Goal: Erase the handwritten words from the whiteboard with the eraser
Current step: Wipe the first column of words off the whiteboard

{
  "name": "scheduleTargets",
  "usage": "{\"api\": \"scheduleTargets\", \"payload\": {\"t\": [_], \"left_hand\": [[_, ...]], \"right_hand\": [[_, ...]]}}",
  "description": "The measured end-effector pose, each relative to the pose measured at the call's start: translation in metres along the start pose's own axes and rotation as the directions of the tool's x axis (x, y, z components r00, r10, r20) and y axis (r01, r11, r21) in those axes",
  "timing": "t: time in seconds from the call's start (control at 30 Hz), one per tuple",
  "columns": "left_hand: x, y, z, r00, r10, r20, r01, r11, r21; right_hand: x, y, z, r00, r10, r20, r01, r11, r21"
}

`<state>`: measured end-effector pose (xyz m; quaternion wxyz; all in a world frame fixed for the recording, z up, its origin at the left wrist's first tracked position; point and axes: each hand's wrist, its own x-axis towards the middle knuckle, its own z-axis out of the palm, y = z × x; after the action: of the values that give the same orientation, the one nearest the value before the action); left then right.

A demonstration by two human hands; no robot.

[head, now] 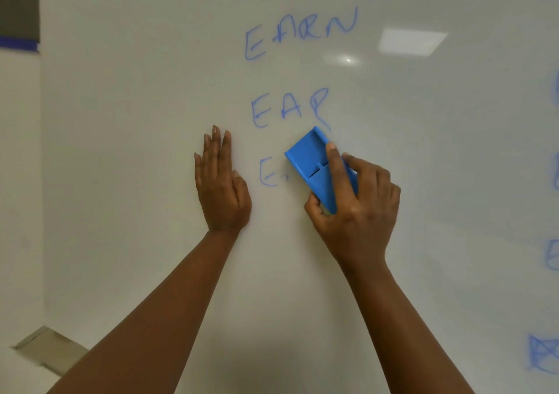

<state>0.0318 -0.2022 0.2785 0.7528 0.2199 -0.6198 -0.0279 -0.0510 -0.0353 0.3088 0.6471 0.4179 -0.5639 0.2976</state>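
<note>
A white whiteboard (136,151) fills the view. Blue handwritten words run down its middle: "EARN" (299,33), "EAR" (290,109), and a lowest word of which only an "E" (267,172) and a faint smear show. A cut-off word sits at the top edge. My right hand (360,206) grips a blue eraser (311,163), pressed tilted on the board just right of that "E", covering the rest of the word. My left hand (222,185) lies flat on the board, fingers up, left of the "E".
More blue writing (544,357) runs down the board's right edge, cut off by the frame. The board's left edge meets a wall (18,182) with a dark panel and blue strip at top left. Ceiling lights reflect at upper right.
</note>
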Motion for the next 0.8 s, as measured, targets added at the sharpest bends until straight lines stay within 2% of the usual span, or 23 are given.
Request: {"api": "scheduleTargets", "payload": {"t": [0.07, 0.4, 0.6, 0.8], "left_hand": [[0.0, 0.0, 0.0, 1.0, 0.0, 0.0, 0.0, 1.0, -0.008], [-0.001, 0.001, -0.002, 1.0, 0.0, 0.013, 0.0, 1.0, -0.01], [-0.003, -0.002, 0.0, 1.0, -0.002, -0.007, 0.001, 0.999, -0.041], [-0.003, -0.003, 0.001, 0.999, 0.0, -0.036, -0.003, 0.995, -0.097]], "right_hand": [[0.004, -0.005, 0.003, 1.0, 0.011, 0.0, -0.011, 1.0, -0.008], [-0.009, -0.022, 0.005, 0.988, -0.12, 0.094, 0.117, 0.993, 0.033], [0.004, -0.012, 0.006, 1.0, 0.022, 0.018, -0.022, 1.0, -0.022], [0.011, -0.033, 0.017, 0.992, -0.113, 0.061, 0.116, 0.993, -0.036]]}}
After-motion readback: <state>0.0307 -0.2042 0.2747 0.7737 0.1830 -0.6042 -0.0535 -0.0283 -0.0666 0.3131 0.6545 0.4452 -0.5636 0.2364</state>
